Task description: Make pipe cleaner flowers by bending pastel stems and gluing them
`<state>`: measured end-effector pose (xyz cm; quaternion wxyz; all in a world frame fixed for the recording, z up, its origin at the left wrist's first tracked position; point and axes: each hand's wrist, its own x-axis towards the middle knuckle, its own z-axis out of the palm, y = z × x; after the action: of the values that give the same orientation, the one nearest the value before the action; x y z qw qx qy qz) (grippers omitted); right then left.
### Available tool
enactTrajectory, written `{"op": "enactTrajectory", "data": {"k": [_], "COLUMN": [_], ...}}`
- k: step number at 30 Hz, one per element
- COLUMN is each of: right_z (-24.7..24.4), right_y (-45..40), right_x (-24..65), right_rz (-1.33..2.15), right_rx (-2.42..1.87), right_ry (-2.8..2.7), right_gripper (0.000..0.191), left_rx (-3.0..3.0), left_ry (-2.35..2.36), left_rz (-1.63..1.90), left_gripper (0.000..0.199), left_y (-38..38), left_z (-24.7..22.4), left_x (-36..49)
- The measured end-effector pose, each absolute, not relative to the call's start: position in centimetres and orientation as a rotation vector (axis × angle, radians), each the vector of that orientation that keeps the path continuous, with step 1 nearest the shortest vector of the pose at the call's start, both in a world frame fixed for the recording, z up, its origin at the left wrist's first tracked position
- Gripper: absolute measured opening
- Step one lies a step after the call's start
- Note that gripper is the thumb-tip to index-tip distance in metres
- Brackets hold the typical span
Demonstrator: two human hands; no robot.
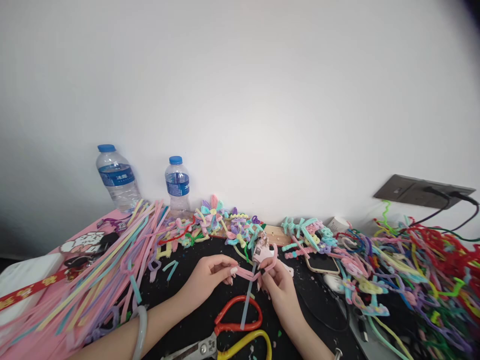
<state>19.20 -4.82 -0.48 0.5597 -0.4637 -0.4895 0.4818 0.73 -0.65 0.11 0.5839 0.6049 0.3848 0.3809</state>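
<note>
My left hand (215,272) pinches one end of a pink pipe cleaner (245,273) between thumb and fingertips. My right hand (276,285) grips the same pipe cleaner farther right, where it bends up into a loop above the fingers. Just behind my right hand lies a pale pink tool that looks like a glue gun (260,251), partly covered by the fingers. A translucent glue stick (246,305) runs down from it across the scissors. Below my hands, the scissors (219,335) lie on the black mat with one red and one yellow handle.
Long pastel pipe cleaners (112,270) spread over the left side. Two water bottles (178,182) stand by the wall. Finished pipe-cleaner flowers (213,212) line the back. On the right are a phone (322,263), a cable, tangled pipe cleaners (423,280) and a wall socket (416,191).
</note>
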Motion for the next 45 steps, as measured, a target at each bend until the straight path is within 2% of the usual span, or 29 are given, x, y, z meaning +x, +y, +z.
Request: {"op": "enactTrajectory", "data": {"k": [24, 39, 45], "right_z": [-0.3, -0.5, -0.3], "right_y": [-5.0, -4.8, -4.9], "right_x": [19.1, 19.2, 19.1], "right_rz": [1.149, 1.158, 1.185], "right_rx": [-1.091, -1.095, -1.085], "right_ry": [-1.193, -1.196, -1.21], "right_gripper": [0.011, 0.01, 0.01], "left_rx": [1.388, 1.539, 1.796], "left_ry": [0.869, 0.842, 0.855], "left_rz": [0.878, 0.852, 0.826], "left_gripper": [0.022, 0.018, 0.018], "left_y": [-0.7, -1.0, -1.3], "left_z": [0.4, -0.6, -0.3], "left_x": [0.7, 0.7, 0.7]}}
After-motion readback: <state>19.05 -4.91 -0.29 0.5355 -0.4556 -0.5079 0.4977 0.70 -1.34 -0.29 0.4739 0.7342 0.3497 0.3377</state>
